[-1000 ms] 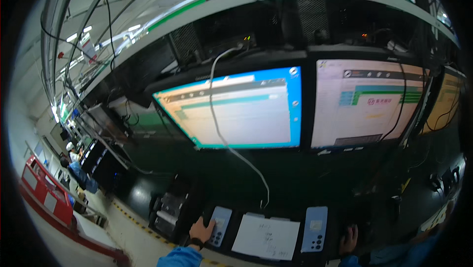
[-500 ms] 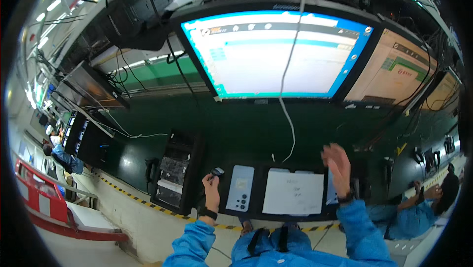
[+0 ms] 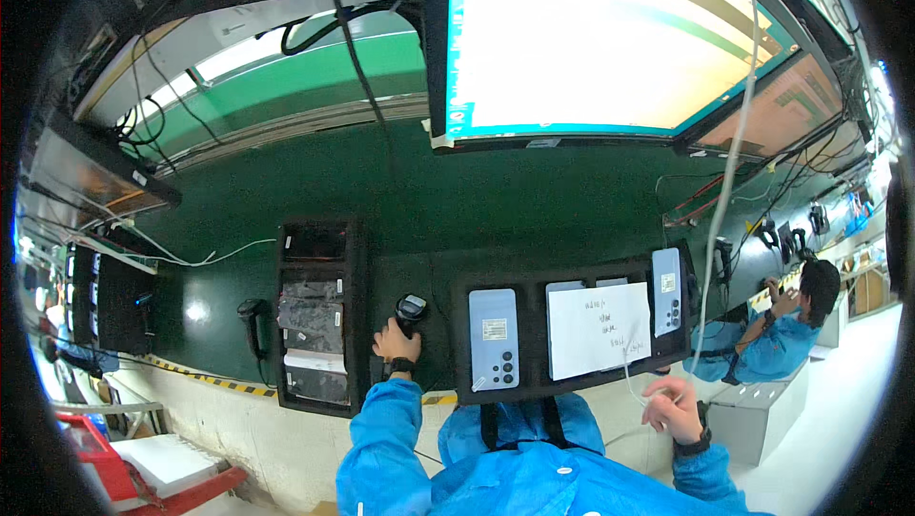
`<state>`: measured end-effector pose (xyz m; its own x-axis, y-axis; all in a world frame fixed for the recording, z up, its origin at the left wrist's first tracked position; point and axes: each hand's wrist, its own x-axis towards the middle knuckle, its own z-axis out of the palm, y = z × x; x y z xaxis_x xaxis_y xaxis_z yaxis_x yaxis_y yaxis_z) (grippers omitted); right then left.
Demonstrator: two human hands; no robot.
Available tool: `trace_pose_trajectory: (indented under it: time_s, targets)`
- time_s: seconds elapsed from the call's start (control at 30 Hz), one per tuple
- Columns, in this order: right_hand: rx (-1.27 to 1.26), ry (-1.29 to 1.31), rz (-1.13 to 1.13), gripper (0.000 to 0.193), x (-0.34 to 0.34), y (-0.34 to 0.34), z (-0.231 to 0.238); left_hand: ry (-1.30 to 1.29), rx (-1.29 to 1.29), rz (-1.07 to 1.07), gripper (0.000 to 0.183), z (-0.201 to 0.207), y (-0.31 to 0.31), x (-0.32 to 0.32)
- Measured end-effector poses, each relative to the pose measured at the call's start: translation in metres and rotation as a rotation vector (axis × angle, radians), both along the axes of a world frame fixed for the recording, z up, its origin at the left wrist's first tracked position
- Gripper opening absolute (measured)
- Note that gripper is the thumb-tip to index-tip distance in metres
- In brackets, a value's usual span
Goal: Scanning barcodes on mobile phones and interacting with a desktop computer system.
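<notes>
My left hand [image 3: 393, 343] is wrapped round the handle of a black handheld barcode scanner [image 3: 411, 308] on the bench. Close to the bench's front edge, the fingers of my right hand [image 3: 673, 409] are closed on a thin white cable [image 3: 732, 159] that comes down from above the monitor. The cable's loose end arcs over the tray's front edge. Between my hands lies a black tray [image 3: 529, 304] with blue-grey phones: one [image 3: 493, 314] at its left, another [image 3: 668, 302] at its right. A sheet of paper with handwriting [image 3: 599, 335] covers most of the phones in the middle.
Left of my hand, a black tray [image 3: 358, 278] holds several dark wrapped items, with another scanner [image 3: 251, 327] beyond it. A large lit monitor [image 3: 600, 49] stands behind the green bench [image 3: 534, 202]. At the right, a co-worker in blue [image 3: 782, 330] sits by the bench.
My right hand has come down and toward me, pulling the white cable rightward and nearer. My left hand now grips the scanner upright on the bench. The view has turned left.
</notes>
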<state>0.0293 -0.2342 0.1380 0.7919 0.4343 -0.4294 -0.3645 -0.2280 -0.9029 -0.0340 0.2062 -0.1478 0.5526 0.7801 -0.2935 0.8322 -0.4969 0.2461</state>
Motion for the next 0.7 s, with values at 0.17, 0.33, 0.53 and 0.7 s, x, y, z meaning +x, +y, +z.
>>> trace_pose_trajectory:
  time_s: [0.17, 0.33, 0.53, 0.7]
  targets:
    - [-0.072, -0.016, -0.307, 0.023, -0.032, -0.067, -0.027, -0.039, -0.124, -0.093, 0.04, -0.002, 0.018, -0.014]
    - [-0.255, -0.038, -0.305, 0.028, -0.038, -0.127, -0.08, -0.53, -0.372, 0.021, 0.033, 0.075, 0.006, -0.028]
    - [-0.201, 0.127, -0.131, 0.034, -0.017, -0.14, -0.117, -0.711, -0.799, 0.216, 0.016, 0.188, -0.029, -0.05]
    - [0.232, 0.27, 0.003, 0.027, 0.018, -0.082, -0.078, -0.596, -0.62, 0.193, 0.019, 0.23, -0.046, -0.07]
